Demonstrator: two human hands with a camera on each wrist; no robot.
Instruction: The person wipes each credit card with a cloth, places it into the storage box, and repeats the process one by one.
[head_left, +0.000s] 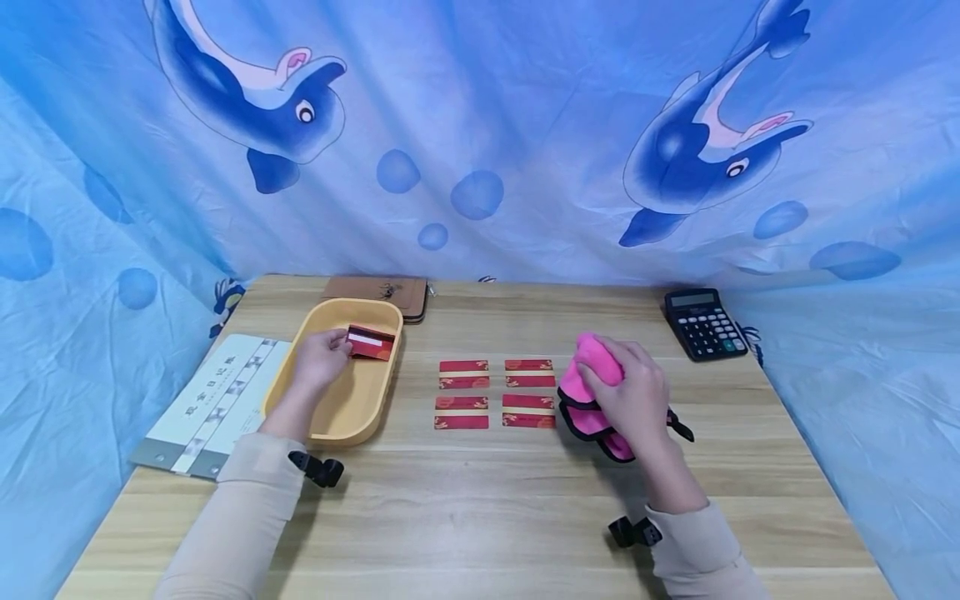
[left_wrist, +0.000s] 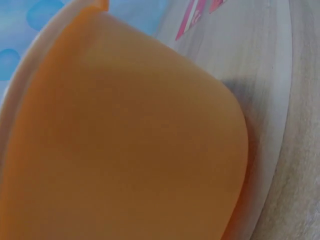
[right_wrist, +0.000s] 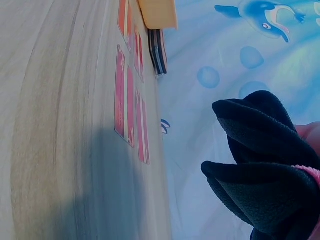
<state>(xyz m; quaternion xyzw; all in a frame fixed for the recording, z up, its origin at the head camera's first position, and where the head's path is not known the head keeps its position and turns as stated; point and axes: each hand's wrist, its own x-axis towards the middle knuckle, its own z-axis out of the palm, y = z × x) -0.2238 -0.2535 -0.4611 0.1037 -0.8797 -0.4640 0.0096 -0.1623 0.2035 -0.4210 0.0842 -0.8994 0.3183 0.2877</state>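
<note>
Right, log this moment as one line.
left hand: pinches red card at tray | right hand: grips pink cloth | table: four cards in two rows | calculator: far right

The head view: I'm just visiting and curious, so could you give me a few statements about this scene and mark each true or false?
1. The right hand holds a pink cloth item with black edging. True.
2. The calculator lies inside the tray. False: it lies on the table, near the far right corner.
3. Four red cards lie in two rows of two on the table. True.
4. The left hand holds nothing. False: it holds a red-and-black card at the tray.
5. A brown case lies near the table's far edge, behind the tray. True.
</note>
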